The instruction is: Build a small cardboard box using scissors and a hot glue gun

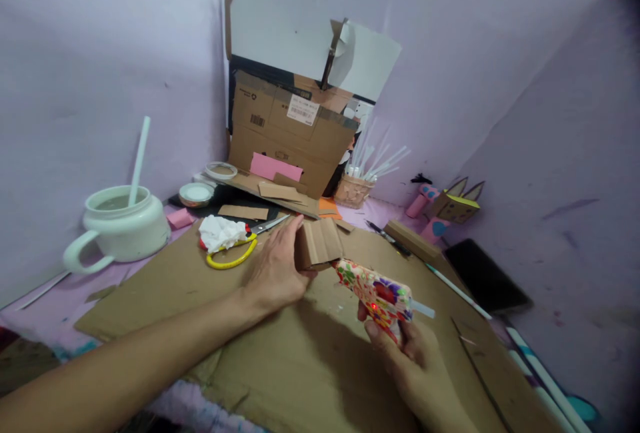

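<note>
My left hand (281,261) is closed around the left side of a small folded cardboard box (320,241), holding it above the cardboard sheet (250,353) that covers the table. In my right hand (407,346) is a glue gun (375,290) with a bright floral pattern, gripped by its handle. A red light glows on its side and a pale glue stick (423,308) sticks out of the back. The gun's tip meets the box's lower right edge; whether glue is coming out cannot be seen.
Yellow-handled scissors (231,260) lie beside crumpled white tissue (223,233). A white mug (123,226) with a stick stands at left. Behind are an upright cardboard box (285,123) and a cup of white sticks (354,190). A phone (485,276) and a pen (387,238) lie right.
</note>
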Demonstrator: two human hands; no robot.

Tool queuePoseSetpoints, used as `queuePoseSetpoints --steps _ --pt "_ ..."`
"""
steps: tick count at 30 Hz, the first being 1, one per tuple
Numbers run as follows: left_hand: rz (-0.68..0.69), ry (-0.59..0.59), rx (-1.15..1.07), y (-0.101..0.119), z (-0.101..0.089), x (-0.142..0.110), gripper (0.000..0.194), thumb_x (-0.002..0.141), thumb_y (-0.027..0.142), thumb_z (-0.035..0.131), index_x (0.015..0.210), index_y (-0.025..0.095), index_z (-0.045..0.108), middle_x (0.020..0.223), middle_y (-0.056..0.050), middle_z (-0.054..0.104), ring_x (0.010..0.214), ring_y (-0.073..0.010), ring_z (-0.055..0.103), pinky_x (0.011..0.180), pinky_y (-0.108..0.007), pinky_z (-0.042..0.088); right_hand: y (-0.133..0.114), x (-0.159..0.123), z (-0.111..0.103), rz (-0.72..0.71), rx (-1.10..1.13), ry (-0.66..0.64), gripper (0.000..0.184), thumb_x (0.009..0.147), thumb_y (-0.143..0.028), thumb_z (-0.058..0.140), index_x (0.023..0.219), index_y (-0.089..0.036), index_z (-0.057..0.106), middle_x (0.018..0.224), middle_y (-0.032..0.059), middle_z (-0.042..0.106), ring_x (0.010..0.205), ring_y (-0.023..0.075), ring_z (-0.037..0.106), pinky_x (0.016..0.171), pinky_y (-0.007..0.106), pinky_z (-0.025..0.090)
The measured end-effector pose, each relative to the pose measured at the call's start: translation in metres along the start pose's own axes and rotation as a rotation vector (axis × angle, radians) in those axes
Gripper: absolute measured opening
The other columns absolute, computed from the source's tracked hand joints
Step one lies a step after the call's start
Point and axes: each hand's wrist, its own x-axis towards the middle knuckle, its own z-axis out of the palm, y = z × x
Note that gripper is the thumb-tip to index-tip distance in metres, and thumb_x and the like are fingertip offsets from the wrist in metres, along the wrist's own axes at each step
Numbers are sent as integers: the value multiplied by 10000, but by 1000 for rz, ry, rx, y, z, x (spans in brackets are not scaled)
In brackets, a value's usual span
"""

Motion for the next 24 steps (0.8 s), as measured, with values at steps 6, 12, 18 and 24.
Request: queuePoseSetpoints --steps 6,12,18,24 --pt "-156 -107 -334 0 -1 3 858 588 162 727 1334 195 306 1319 -117 486 1152 -281 521 963 -431 424 -16 7 -8 140 178 55 313 725 -457 618 866 -178 633 446 -71 416 366 88 332 347 199 273" --pt "-208 -473 -583 -2 -1 9 1050 555 104 745 1421 167 154 1386 -148 443 1271 -268 418 1070 -425 301 -2 36 -25 305 281 350 290 606 -453 673 648 -181 581 543 -35 536 494 111 492 470 221 398" --pt "-77 -748 -510 -3 1 16 1048 599 80 691 1448 199 87 1430 -128 388 1294 -266 387 1078 -454 279 16 57 -31 385 60 305 351 554 -491 723 583 -142 691 472 10 583 442 155 522 441 250 336" --pt "-10 -759 -456 -6 1 22 921 665 105 626 1442 182 137 1442 -131 361 1317 -252 351 1075 -477 271 -1 49 -41 350 -493 396 301 614 -522 679 497 -244 690 376 38 518 484 240 568 475 316 364"
